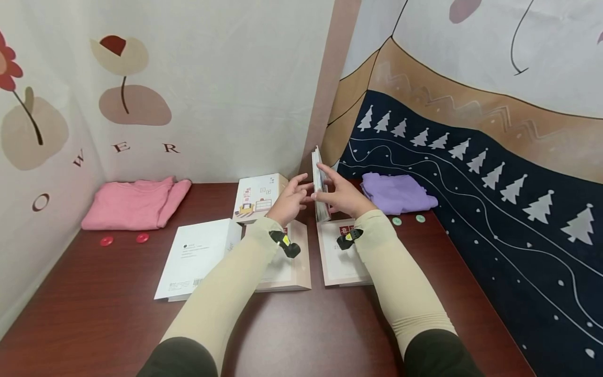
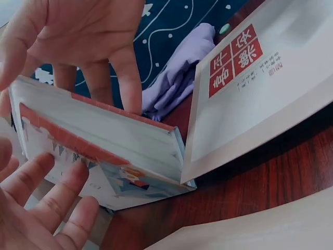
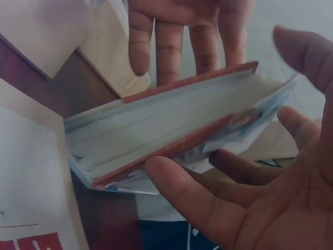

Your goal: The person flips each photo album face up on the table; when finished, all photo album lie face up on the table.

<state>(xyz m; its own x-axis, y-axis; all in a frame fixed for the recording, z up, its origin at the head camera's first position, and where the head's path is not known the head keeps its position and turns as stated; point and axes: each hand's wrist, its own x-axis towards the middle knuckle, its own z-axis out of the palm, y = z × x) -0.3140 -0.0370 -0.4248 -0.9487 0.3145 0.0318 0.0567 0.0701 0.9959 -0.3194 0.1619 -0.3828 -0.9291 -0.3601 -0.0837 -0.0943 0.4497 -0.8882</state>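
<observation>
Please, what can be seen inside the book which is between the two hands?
Inside the book, pale page edges show between the covers. The page faces cannot be seen, because the pages cover one another.

Prob. curtained-off booth, w/ flower- & tree-print drapes (image 1: pixel 245 94) round a reddish-brn tbl (image 1: pixel 292 335).

Hardback book (image 1: pixel 320 186), one, closed. I see white pages, brick-red bands along both cover edges, and a pale cover with blue artwork. I log its pose as upright on edge, page edges toward me, a slight lean in the wrist views. It stands between the left fingers (image 2: pixel 65 192) and right fingers (image 3: pixel 192 190), above the worktop's (image 1: pixel 282 335) far side.
</observation>
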